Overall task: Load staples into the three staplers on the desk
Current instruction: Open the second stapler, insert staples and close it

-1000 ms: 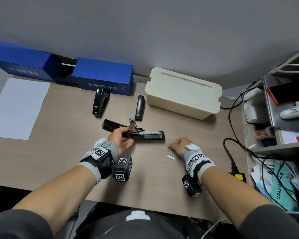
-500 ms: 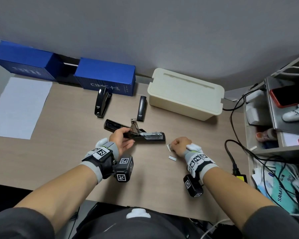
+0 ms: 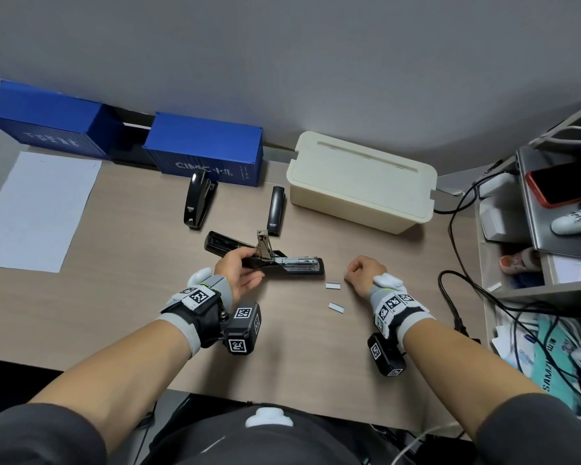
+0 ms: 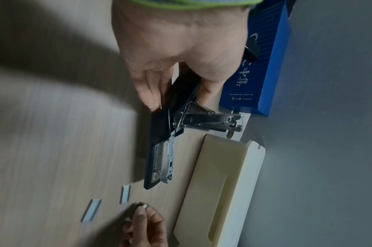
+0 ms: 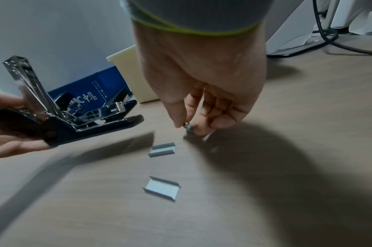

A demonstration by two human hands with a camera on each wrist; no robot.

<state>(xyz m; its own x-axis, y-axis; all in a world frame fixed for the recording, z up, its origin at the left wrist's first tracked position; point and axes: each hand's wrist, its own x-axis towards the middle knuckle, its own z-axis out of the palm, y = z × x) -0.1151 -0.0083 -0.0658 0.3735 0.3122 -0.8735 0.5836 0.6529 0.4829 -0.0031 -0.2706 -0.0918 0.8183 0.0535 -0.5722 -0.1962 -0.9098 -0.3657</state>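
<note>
A black stapler point(image 3: 292, 266) lies swung open at mid-desk, its metal magazine point(image 4: 168, 160) bared. My left hand point(image 3: 239, 268) grips it at the hinge point(image 5: 47, 128). Just right of it my right hand point(image 3: 361, 268) pinches a small strip of staples point(image 5: 189, 127) between thumb and fingertips, just above the desk. Two more staple strips point(image 3: 332, 285) point(image 3: 336, 307) lie on the wood near that hand; they also show in the right wrist view point(image 5: 162, 149) point(image 5: 162, 188). Two closed black staplers point(image 3: 198, 199) point(image 3: 276, 209) rest further back.
A cream box point(image 3: 359, 182) sits behind the open stapler. Blue boxes point(image 3: 205, 149) line the back wall, and a white sheet point(image 3: 37, 209) lies at the left. Shelves with cables point(image 3: 457, 297) and clutter stand at the right edge.
My right hand has lifted a staple strip off the desk and shifted slightly right. The left hand keeps its hold on the open stapler.
</note>
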